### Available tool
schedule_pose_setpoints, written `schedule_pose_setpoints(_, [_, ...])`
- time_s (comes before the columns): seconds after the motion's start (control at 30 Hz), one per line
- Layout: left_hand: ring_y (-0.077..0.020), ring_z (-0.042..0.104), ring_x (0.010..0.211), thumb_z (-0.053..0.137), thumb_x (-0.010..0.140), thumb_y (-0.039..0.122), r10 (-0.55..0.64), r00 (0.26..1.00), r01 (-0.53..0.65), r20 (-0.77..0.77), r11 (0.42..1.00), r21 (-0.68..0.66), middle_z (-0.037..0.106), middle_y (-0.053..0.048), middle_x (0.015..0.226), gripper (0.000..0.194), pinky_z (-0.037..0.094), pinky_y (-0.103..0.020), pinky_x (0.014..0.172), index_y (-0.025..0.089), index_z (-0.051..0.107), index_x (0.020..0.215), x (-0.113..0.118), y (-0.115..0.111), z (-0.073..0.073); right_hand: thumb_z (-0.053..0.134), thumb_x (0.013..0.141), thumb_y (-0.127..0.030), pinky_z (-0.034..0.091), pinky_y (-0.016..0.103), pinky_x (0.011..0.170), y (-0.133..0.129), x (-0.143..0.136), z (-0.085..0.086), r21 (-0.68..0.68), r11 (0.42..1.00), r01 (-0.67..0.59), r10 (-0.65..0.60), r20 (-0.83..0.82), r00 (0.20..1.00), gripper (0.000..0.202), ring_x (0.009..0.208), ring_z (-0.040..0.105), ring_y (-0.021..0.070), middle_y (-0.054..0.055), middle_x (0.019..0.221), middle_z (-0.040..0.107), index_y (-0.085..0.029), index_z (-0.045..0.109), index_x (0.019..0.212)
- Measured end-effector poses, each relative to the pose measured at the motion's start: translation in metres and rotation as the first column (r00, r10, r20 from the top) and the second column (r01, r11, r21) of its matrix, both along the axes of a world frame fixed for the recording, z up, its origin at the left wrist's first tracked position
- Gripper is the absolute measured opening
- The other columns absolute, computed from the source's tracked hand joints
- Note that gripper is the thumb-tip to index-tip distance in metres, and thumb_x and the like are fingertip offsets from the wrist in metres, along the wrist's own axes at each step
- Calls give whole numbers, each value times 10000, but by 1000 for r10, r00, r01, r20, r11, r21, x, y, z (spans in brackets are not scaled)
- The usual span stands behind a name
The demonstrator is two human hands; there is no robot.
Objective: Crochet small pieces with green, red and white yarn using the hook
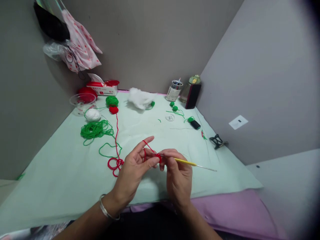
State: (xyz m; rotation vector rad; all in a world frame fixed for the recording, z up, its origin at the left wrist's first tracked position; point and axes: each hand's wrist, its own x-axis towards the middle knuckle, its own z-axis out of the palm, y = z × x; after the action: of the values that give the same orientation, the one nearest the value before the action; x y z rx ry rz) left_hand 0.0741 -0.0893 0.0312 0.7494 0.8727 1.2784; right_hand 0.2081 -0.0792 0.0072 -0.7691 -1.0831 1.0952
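I hold the small red crochet piece (159, 158) low over the near part of the table, right in the gap between my two hands, pinched between the thumb and fingers of my left hand (133, 168); that index finger points up and away, with a taut strand of red yarn (149, 146) slanting from it down and right to the work. My right hand (178, 176) is closed in a pencil-like grip on the yellow-handled crochet hook (185, 161), thumb against fingers. The hook's long axis runs nearly side to side, its working end pointing left into the piece and its other metal end sticking out to my right, a little nearer my body. So the strand crosses down to the hook from the left and far side, and I judge that this crossing matters most; the exact tip is too small to make out. Both hands are about equally near the piece, fingertips almost meeting there. Loose red loops (115, 164) lie on the table just left of my left hand, with the red yarn ball (113, 109) well beyond.
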Motion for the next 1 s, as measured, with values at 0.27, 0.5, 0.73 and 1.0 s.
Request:
schedule_pose_setpoints(0.27, [-42, 426, 549, 924, 744, 222, 62, 997, -59, 38, 996, -62, 611, 50, 741, 711, 340, -150, 481, 232, 655, 1402, 5, -8, 5, 750, 899, -143, 564, 394, 750, -9, 8, -4, 407, 909, 91, -288, 456, 842, 398, 890, 690, 232, 58, 994, 729, -418, 795, 1184])
schedule_pose_setpoints(0.5, [17, 202, 469, 882, 806, 196, -63, 927, 140, 370, 973, -184, 441, 92, 637, 445, 250, -129, 448, 138, 765, 1232, -7, 1, 7, 666, 988, -239, 517, 316, 673, -2, 12, 8, 151, 982, 113, -137, 159, 978, 179, 705, 639, 148, 22, 851, 692, -318, 827, 984])
schedule_pose_setpoints(0.73, [-16, 398, 535, 903, 782, 236, -25, 992, 33, 126, 997, -64, 623, 33, 762, 490, 292, -137, 466, 224, 758, 1250, -1, -5, 4, 701, 970, -309, 537, 289, 663, 3, 11, 16, 60, 996, -60, 56, 73, 996, 133, 734, 661, 149, 26, 860, 718, -263, 819, 931])
schedule_pose_setpoints(1.0, [-46, 442, 601, 897, 791, 280, -34, 999, 34, -9, 999, -42, 644, 30, 836, 575, 338, -162, 504, 278, 712, 1336, -3, -5, -2, 721, 960, -355, 523, 275, 678, 6, 14, 6, -45, 995, -94, 94, -3, 996, 130, 688, 633, 122, 20, 890, 756, -267, 816, 963])
